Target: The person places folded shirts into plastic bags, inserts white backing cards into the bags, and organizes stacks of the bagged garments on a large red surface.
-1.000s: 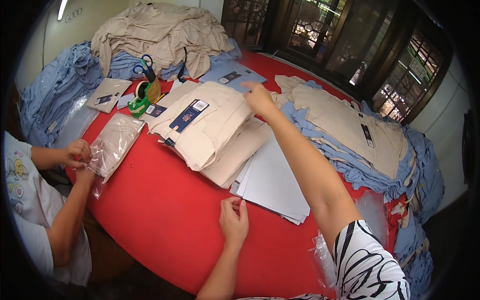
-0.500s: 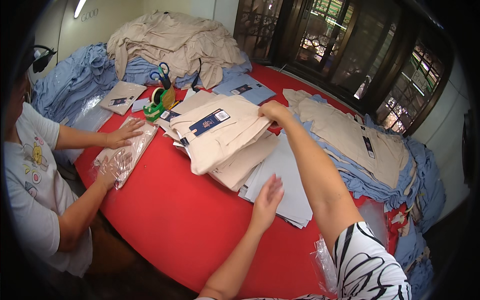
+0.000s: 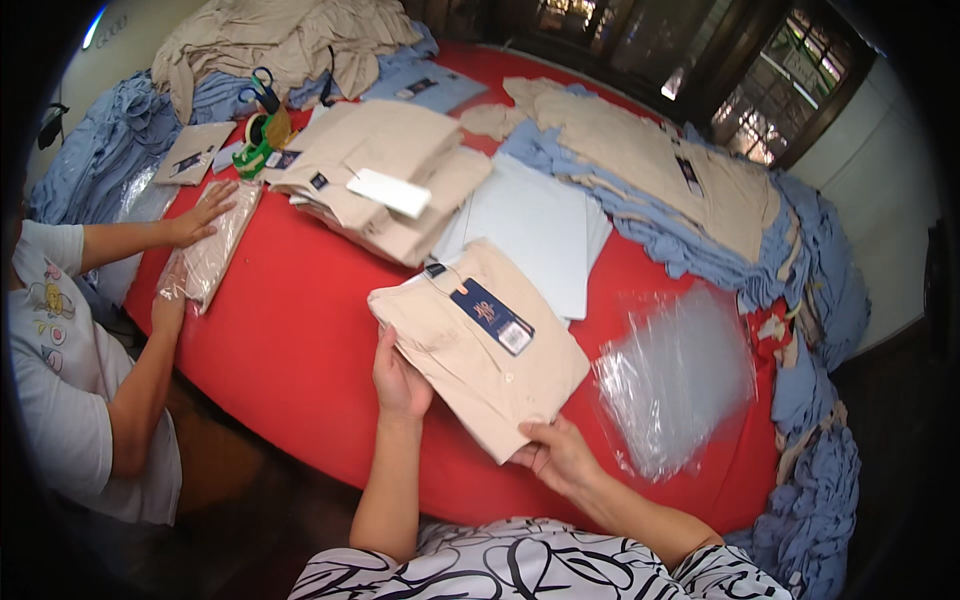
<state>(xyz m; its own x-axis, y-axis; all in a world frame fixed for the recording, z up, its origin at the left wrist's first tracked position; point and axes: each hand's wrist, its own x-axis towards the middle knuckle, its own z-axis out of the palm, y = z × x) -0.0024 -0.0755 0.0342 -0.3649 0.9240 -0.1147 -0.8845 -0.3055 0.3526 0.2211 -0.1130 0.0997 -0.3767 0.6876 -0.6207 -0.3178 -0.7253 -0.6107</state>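
A folded beige shirt with a dark blue hang tag lies on the red table in front of me. My left hand grips its left edge. At the shirt's near corner my right hand holds it from below. A clear plastic bag lies just right of the shirt. Behind it sit grey-white card sheets and a stack of folded beige shirts with a white card on top.
A person at the left presses a bagged shirt with both hands. Green tape dispenser and scissors stand at the back left. Piles of beige and blue garments ring the table's far and right sides.
A folded beige shirt came off the stack to the table's near side and both my hands now hold it. The person at the left still presses the bagged shirt.
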